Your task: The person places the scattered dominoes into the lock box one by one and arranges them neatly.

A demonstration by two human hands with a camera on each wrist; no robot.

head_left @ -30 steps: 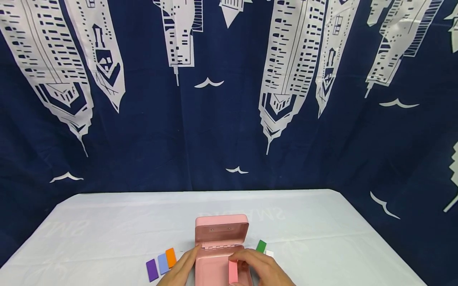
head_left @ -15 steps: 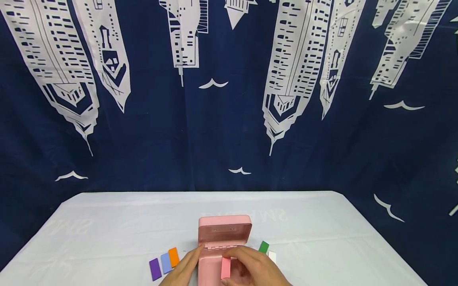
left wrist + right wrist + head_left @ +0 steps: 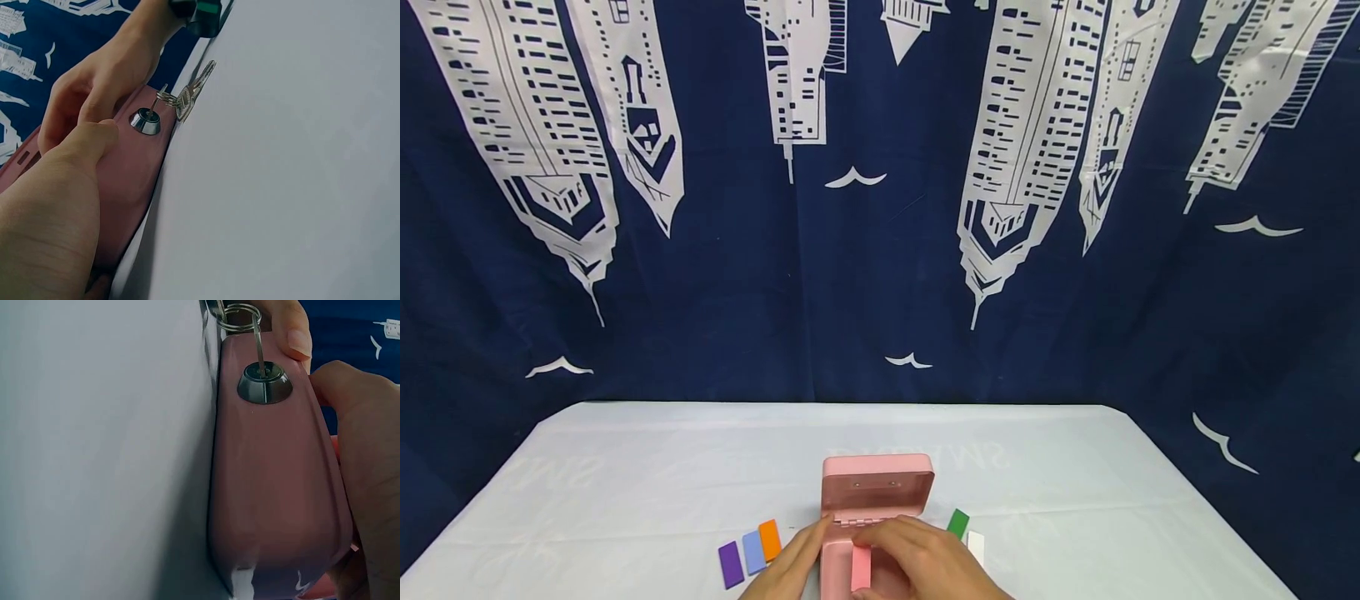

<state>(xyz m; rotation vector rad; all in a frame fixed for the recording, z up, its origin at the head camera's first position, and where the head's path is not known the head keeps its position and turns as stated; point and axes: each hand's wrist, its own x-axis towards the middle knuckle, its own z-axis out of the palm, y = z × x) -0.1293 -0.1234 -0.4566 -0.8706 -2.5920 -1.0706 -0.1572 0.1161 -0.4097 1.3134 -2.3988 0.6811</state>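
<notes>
A pink metal cash box (image 3: 877,487) stands with its hinged lid up. My left hand (image 3: 788,565) grips its left side, fingers along the wall and thumb at the front rim (image 3: 115,200). With my right hand (image 3: 925,557) I pinch a pink rectangular block (image 3: 861,568), held upright between thumb and fingers inside the box. My right hand covers the box's right part in the head view. A key sits in the round lock (image 3: 265,382) on the front wall, with more metal on its key ring (image 3: 167,98).
Left of the box lie a purple block (image 3: 731,565), a light blue block (image 3: 754,552) and an orange block (image 3: 770,541). To its right are a green block (image 3: 958,523) and a white block (image 3: 975,546), on the white-covered table (image 3: 1075,500). A dark blue printed cloth (image 3: 865,275) hangs behind.
My right hand has carried the pink block leftwards inside the box, from its right part towards its middle. My left hand stays on the box's left side. The head view has shifted slightly.
</notes>
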